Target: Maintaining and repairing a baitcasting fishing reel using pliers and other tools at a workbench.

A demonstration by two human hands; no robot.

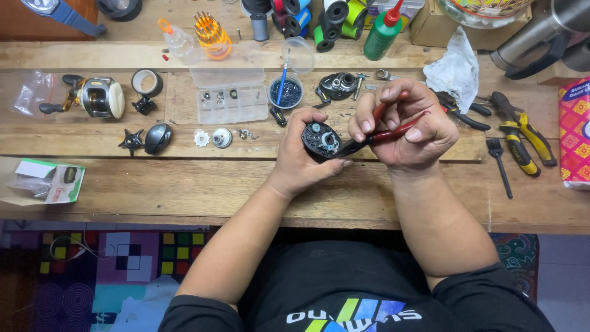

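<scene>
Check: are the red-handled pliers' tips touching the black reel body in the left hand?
Touching. The head view shows the pliers, held in the right hand, with their dark tips laid against the reel body that the left hand grips, no gap visible.

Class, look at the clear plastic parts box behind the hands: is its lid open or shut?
Open. The clear parts box has its lid folded back flat on the bench, and small parts show uncovered in the compartments.

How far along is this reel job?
Done: the reel body is opened, and parts taken off it lie on the bench: a star wheel, a side cover, a gear. In hand: the left hand holds the body while the right hand works red pliers into it. Left: those loose parts are not yet back on.
</scene>
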